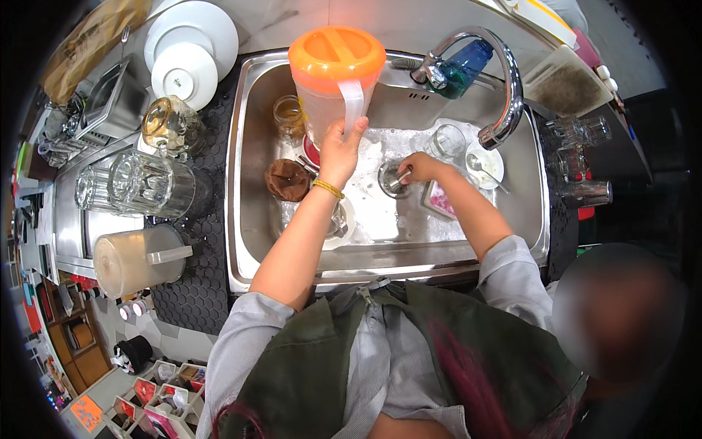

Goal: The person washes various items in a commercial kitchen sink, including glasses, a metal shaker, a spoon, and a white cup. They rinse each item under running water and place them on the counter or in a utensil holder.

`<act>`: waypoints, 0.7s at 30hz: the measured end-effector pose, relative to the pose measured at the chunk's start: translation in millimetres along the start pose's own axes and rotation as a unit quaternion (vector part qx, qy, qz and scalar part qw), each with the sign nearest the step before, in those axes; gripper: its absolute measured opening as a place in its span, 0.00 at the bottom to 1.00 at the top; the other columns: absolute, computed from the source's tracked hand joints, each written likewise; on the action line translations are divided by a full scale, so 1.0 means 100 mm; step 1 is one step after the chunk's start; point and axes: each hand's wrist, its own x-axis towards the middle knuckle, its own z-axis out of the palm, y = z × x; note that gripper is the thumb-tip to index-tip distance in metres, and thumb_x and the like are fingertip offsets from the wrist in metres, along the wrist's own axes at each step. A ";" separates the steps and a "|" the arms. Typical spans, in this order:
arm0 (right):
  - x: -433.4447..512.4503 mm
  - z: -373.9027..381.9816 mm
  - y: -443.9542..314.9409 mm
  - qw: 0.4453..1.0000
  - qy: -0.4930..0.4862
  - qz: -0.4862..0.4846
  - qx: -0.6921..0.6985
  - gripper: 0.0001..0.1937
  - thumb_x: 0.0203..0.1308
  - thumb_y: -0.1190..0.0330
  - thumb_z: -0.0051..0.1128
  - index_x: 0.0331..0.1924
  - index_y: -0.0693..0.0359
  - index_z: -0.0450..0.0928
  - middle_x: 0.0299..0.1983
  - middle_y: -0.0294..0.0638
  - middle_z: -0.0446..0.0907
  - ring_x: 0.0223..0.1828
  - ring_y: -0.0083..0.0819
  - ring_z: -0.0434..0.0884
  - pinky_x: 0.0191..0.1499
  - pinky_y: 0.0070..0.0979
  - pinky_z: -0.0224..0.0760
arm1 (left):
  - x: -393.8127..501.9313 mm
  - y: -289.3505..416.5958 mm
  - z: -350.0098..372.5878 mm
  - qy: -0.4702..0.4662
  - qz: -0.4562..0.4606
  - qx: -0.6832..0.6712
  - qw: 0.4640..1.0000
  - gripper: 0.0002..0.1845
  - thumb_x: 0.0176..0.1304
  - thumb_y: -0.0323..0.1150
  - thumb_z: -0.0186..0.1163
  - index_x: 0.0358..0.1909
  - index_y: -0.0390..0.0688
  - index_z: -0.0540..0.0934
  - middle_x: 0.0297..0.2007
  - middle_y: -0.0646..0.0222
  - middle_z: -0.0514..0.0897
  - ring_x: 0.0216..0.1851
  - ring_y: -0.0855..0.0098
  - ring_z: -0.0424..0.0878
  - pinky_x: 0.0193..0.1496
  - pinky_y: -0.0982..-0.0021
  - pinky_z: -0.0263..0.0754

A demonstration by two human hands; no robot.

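Observation:
My left hand point(339, 148) grips the handle of a translucent plastic pitcher point(323, 115) with an orange lid point(335, 55), held upright over the left part of the sink. Down in the soapy water, my right hand point(423, 167) holds the metal handle of a round utensil point(390, 184); its kind is unclear. Beside that hand are a clear glass point(447, 140), a white bowl point(483, 178) with a spoon in it, and a pink-and-white rectangular item point(440, 202). A brown cloth strainer point(288, 180) and a glass jar point(289, 114) sit at the sink's left side.
A chrome faucet point(513, 93) arches over the right half of the steel sink point(255, 247). Glass mugs point(151, 184), another pitcher point(140, 260) and white plates point(219, 33) crowd the left counter. Glasses point(576, 129) stand at right. A person point(617, 313) is close by at lower right.

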 end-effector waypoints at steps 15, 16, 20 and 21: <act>-0.04 0.42 -0.81 0.996 0.083 -0.011 -0.018 0.21 0.49 0.49 0.70 0.36 0.58 0.83 0.29 0.40 0.83 0.30 0.32 0.81 0.39 0.31 0.74 | -0.02 0.08 -0.01 -0.006 -0.012 -0.078 0.997 0.26 0.67 0.53 0.58 0.38 0.35 0.82 0.40 0.59 0.81 0.44 0.66 0.77 0.51 0.67 0.69; -0.01 0.46 -0.80 0.995 0.065 0.001 0.070 0.21 0.52 0.48 0.67 0.37 0.59 0.84 0.30 0.40 0.83 0.30 0.31 0.80 0.39 0.29 0.74 | -0.03 0.08 -0.02 -0.007 -0.020 -0.076 0.997 0.26 0.67 0.53 0.58 0.38 0.35 0.82 0.40 0.59 0.81 0.44 0.66 0.77 0.51 0.67 0.69; 0.28 0.45 -0.54 0.992 -0.016 -0.007 0.123 0.19 0.60 0.53 0.56 0.39 0.63 0.83 0.32 0.42 0.83 0.34 0.35 0.81 0.42 0.31 0.75 | -0.03 0.08 -0.04 -0.011 -0.030 -0.035 0.999 0.26 0.67 0.54 0.58 0.41 0.36 0.81 0.39 0.65 0.83 0.41 0.75 0.77 0.47 0.73 0.71; 0.36 0.45 -0.43 0.999 -0.031 -0.017 -0.012 0.19 0.62 0.56 0.51 0.40 0.65 0.83 0.36 0.46 0.84 0.37 0.40 0.83 0.45 0.35 0.76 | -0.03 0.07 -0.04 -0.009 -0.017 -0.016 1.000 0.26 0.68 0.54 0.57 0.42 0.37 0.81 0.39 0.67 0.84 0.39 0.80 0.77 0.45 0.76 0.72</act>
